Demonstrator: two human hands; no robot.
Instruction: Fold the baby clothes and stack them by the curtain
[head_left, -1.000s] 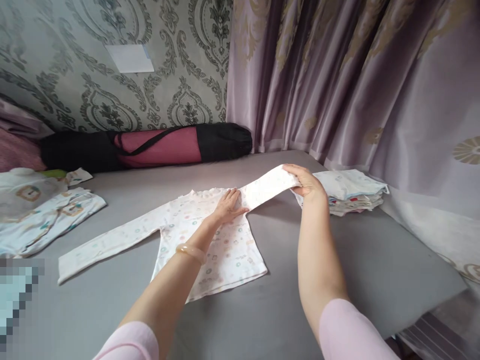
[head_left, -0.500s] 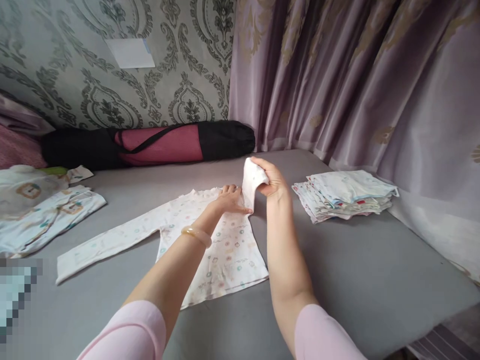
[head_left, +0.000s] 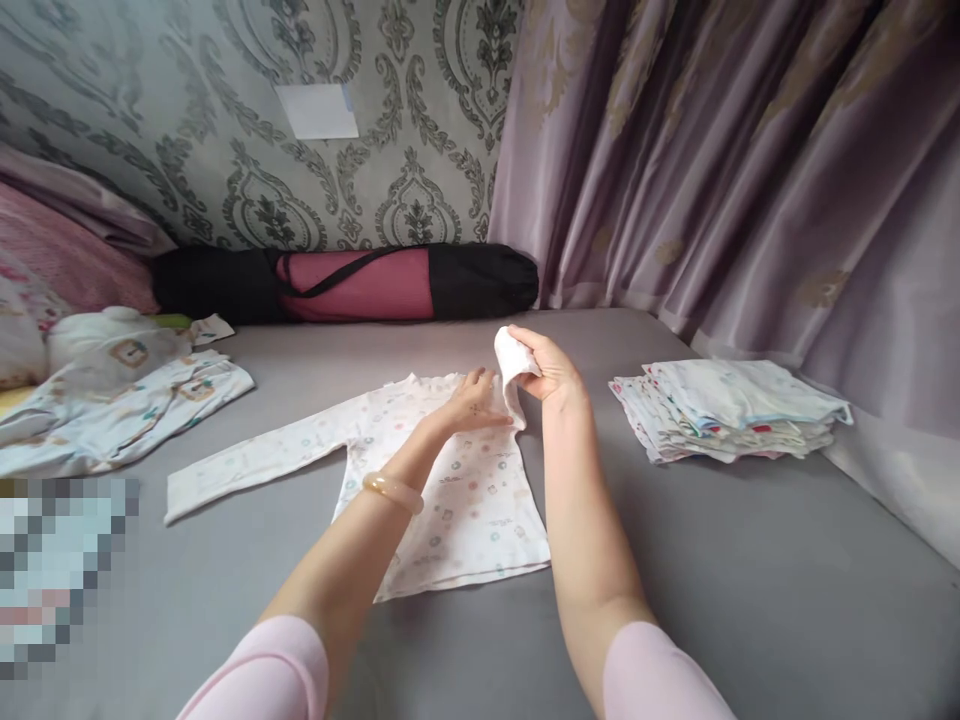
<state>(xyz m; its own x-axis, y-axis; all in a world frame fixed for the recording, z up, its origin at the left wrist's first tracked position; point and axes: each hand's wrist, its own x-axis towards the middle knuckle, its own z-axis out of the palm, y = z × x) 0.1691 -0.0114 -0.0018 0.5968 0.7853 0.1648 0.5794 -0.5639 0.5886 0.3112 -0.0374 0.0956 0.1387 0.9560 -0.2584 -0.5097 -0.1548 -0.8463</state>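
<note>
A small white long-sleeved shirt with a pale print lies spread on the grey bed surface. Its left sleeve stretches out flat to the left. My left hand rests with fingers spread on the shirt near the right shoulder, and a pale bangle circles that wrist. Raised above the bed, the right sleeve is gripped near its cuff by my right hand. The sleeve bends up and over the fingers there.
A stack of folded printed clothes lies on the right. Loose printed clothes are heaped on the left. Along the wall lies a black and pink rolled bag. Purple curtains hang at the right side.
The camera view has turned slightly left, so everything sits further right. My right hand still grips the sleeve, now a little lower, and my left hand stays on the shirt.
</note>
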